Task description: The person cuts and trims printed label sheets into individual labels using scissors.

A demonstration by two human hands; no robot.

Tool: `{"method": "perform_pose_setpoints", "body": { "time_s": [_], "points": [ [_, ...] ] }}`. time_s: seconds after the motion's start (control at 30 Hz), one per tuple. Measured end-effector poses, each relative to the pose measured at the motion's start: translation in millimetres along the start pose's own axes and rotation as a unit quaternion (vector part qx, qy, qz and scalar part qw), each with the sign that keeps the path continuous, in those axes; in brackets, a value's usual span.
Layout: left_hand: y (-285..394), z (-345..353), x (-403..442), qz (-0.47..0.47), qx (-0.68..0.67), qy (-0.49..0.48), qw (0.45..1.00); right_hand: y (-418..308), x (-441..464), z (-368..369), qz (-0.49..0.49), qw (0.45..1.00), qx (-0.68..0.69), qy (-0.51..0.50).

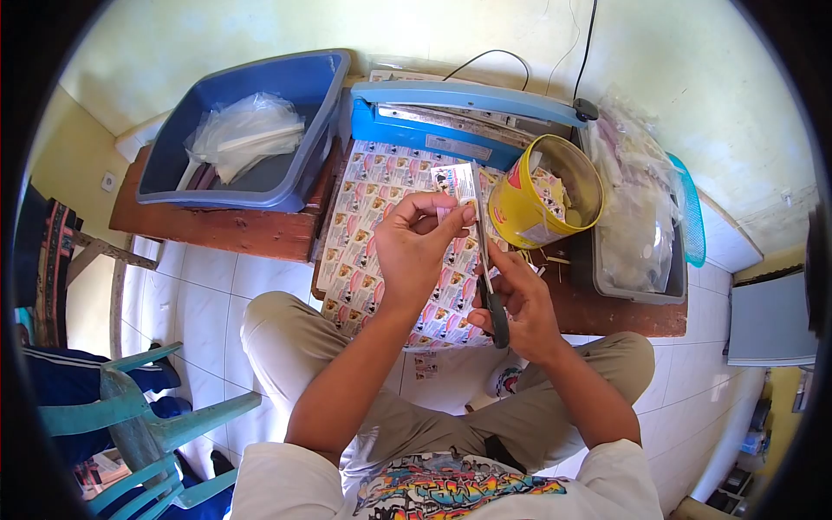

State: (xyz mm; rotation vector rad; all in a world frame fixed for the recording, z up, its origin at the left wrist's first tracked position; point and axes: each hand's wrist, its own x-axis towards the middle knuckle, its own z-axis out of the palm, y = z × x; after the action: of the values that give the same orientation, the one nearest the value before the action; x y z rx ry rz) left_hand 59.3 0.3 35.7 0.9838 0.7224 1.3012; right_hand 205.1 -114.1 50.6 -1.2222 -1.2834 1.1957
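Observation:
My left hand (414, 247) pinches a small printed label strip (452, 178) between thumb and fingers. In my right hand (527, 308) is a pair of scissors with black handles (495, 314). Their metal blades point away from me, along the right edge of the strip. Whether the blades touch the paper I cannot tell. Beneath both hands lies a large sheet of repeated printed labels (351, 251). Just right of the strip, a yellow tub (518, 212) leans at a tilt with cut label pieces (549, 189) inside.
Behind the sheet stands a blue impulse sealer (407, 130) with a long arm. A blue basin (303, 165) with clear plastic bags sits on the bench to the left. To the right is a grey tray (646, 293) of plastic bags. A green chair (130, 407) is at lower left.

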Motion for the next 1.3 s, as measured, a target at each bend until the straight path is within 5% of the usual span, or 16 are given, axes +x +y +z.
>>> {"method": "perform_pose_setpoints", "body": {
  "time_s": [1.3],
  "points": [
    [-2.7, 3.6, -2.8, 0.017, 0.043, 0.015, 0.999, 5.5, 0.7, 0.2, -0.029, 0.999, -0.039, 0.007]
  ]
}}
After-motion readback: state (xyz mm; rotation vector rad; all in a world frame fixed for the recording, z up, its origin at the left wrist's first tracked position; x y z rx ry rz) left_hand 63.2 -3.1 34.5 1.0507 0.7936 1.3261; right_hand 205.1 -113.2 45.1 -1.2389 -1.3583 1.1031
